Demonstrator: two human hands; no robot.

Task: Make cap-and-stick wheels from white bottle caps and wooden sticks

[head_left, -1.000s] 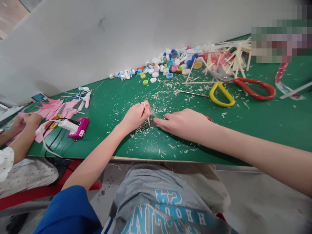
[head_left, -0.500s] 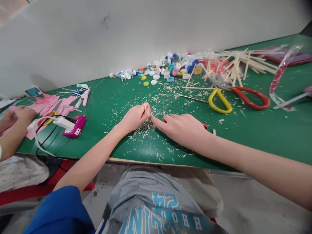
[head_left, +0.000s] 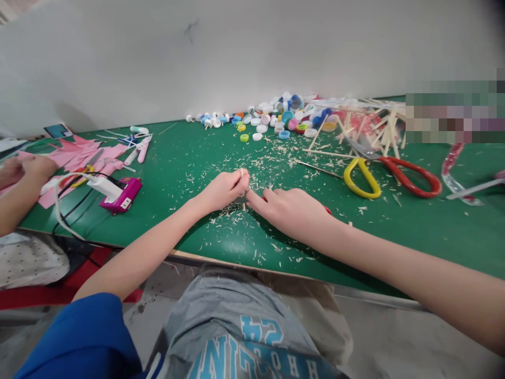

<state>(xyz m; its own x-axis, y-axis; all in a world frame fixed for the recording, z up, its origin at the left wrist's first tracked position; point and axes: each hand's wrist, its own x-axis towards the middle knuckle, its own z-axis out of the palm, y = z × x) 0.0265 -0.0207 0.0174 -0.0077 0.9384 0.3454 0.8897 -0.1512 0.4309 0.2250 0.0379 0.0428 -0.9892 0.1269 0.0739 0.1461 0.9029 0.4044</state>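
Note:
My left hand (head_left: pixel 228 188) is closed, thumb against fingers, in a pinch on a short pale wooden stick (head_left: pixel 242 171) that barely shows. Close by on the right, my right hand (head_left: pixel 290 208) wraps around a red-handled blade (head_left: pixel 328 210), its index finger stretched toward the left fingertips. Most of this tool is hidden under the palm, so its exact kind is unclear. Curled wood shavings (head_left: pixel 232 210) lie beneath and around both hands on the green tabletop (head_left: pixel 165 173).
Bottle caps (head_left: pixel 272 118) are heaped along the wall. Yellow-and-red-handled scissors (head_left: pixel 362 179), wooden sticks (head_left: pixel 390 131) and a thin metal rod (head_left: pixel 319 168) lie to the right. At left are a magenta power adapter (head_left: pixel 128 196), cables, pink material (head_left: pixel 73 152) and another person's hands (head_left: pixel 37 171).
The camera view has shifted slightly, so the tabletop things appear a little lower and to the right. Both hands keep nearly the same grip and place.

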